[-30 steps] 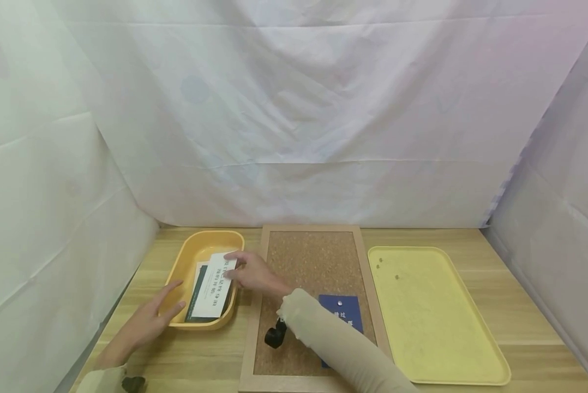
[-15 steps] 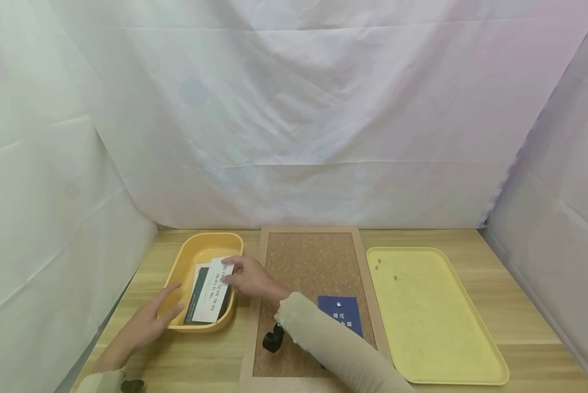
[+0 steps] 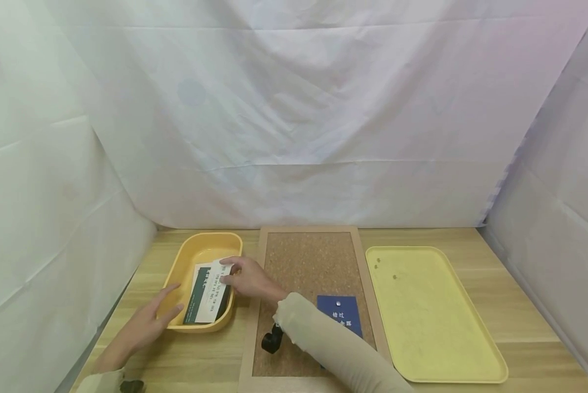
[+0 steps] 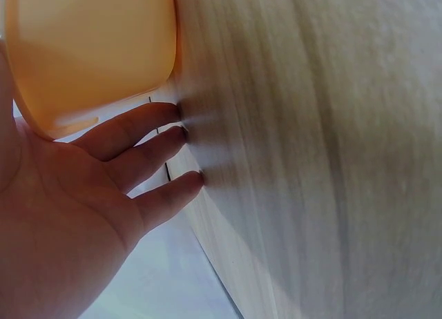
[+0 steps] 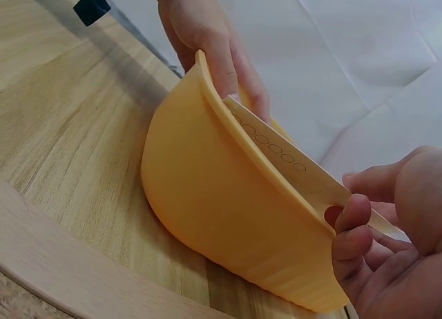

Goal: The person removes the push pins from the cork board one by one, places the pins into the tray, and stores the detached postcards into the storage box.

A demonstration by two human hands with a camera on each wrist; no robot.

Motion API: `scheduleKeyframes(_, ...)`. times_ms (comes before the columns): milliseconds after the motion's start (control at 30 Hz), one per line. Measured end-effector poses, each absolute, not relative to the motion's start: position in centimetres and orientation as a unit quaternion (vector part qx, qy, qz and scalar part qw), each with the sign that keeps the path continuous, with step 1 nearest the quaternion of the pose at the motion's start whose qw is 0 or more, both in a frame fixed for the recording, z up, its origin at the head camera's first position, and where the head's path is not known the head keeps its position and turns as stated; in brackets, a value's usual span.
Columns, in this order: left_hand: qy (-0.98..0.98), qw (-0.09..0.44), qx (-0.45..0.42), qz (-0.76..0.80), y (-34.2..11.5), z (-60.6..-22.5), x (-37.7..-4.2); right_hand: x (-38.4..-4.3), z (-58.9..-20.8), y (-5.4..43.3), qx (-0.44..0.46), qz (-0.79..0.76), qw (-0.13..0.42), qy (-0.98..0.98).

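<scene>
My right hand (image 3: 251,281) pinches the upper right edge of a white card (image 3: 210,297) printed with dark characters. The card tilts up over a dark green card (image 3: 193,307) in the yellow-orange plastic bin (image 3: 175,266). Seen from the right wrist, the white card's underside (image 5: 276,143) carries a row of printed circles and leans along the rim. My left hand (image 3: 144,327) rests at the bin's near left corner, thumb and index finger reaching over the rim. Its other three fingers (image 4: 166,197) stretch out below the bin, fingertips at the wooden tabletop in the left wrist view.
A framed cork board (image 3: 313,259) lies right of the bin, partly under my right forearm. A blue card (image 3: 340,305) is fixed to it by a silver pushpin (image 3: 338,303). Farther right, a yellow tray (image 3: 436,322) holds several small pins (image 3: 394,277). White cloth surrounds the table.
The white card has tilted more steeply and looks narrower, uncovering more of the green card below. My right hand has shifted slightly; my left hand stays at the bin.
</scene>
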State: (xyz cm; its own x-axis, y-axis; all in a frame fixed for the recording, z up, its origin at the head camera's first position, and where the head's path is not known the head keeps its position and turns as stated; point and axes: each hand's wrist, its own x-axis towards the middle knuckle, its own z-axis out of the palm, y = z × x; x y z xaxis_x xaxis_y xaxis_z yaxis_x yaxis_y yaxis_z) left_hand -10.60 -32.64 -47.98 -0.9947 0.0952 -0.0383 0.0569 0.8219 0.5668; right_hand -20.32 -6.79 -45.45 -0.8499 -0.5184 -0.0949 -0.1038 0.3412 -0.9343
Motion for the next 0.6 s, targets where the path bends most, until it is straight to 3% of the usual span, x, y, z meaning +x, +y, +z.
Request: scheduleKeyframes(600,0.953,0.041,0.046,0.297,-32.7,-48.0,-10.64,-20.31,-45.81,-6.61,-0.198,-0.538,0.188,0.797)
